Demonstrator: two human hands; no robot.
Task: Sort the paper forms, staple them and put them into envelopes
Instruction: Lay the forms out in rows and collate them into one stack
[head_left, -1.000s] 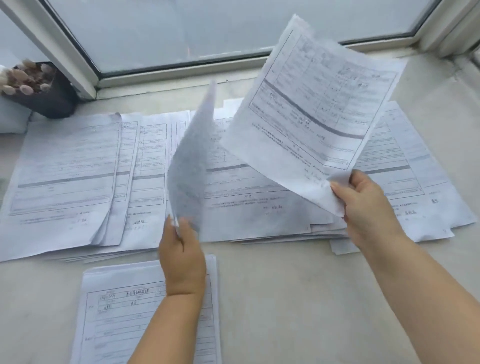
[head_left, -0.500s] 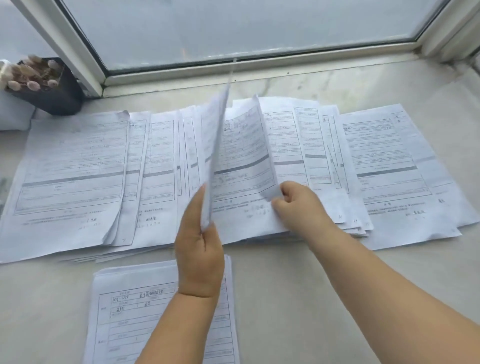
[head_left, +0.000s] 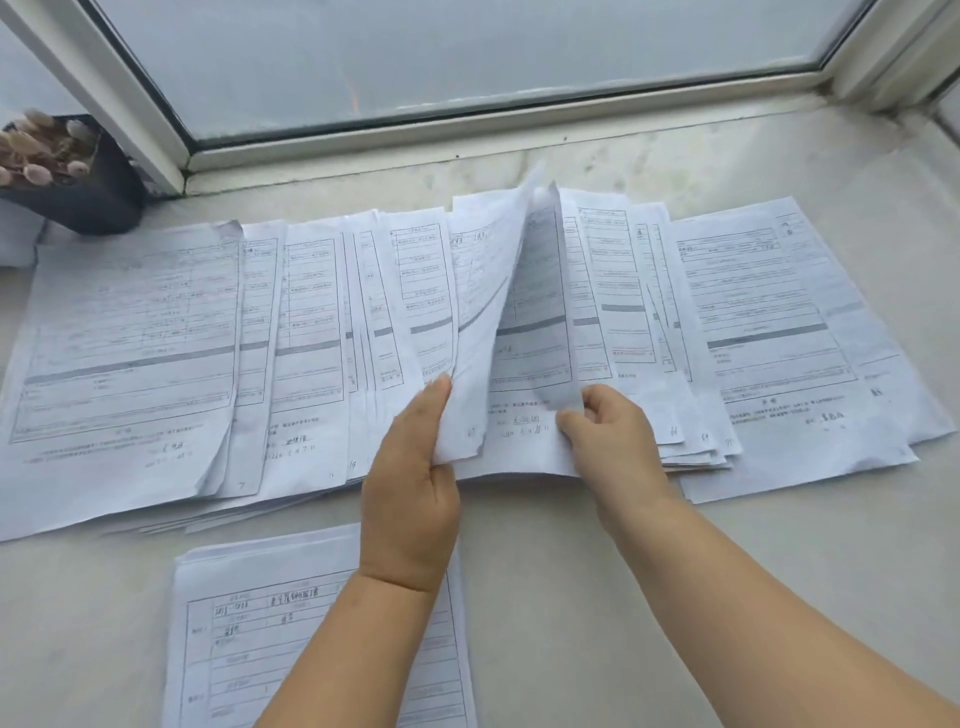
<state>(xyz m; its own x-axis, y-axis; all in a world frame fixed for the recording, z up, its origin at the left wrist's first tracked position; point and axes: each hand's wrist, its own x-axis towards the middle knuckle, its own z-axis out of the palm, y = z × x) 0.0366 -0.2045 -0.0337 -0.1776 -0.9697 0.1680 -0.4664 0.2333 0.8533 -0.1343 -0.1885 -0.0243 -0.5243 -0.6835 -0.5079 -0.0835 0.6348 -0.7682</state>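
**Thin sheets, loose fan: where the sorting is likely to slip**

While the left hand (head_left: 410, 488) is pinching the lower edge of a lifted white printed sheet (head_left: 483, 322) and holding it up on its side, the right hand (head_left: 613, 441) is curling its fingers onto the bottom corner of the next white printed form (head_left: 535, 332) lying just beneath. Both hands are therefore grasping paper, neither one released. Around them the long overlapping fan of white paper forms (head_left: 311, 338) is spreading across the pale stone tabletop (head_left: 623, 597) below the white-framed window (head_left: 467, 119), and a separate squared stack of white printed forms (head_left: 249, 639) is lying nearer the person, partly under the left forearm.

Several things are looking risky. Sheets this thin are prone to clinging, so the right hand may be picking up two at once, which would put a form in the wrong set. Any sideways pull is likely to drag neighbouring sheets and blur the order of the fan. The raised sheet is bending under its own weight and may crease or tear at the pinch. The left forearm, hovering over the near stack, could be nudging it out of square. At the far left, a dark pot of dried pale stems (head_left: 67, 171) is standing near the fan's corner, where a wide sweep could be knocking it.
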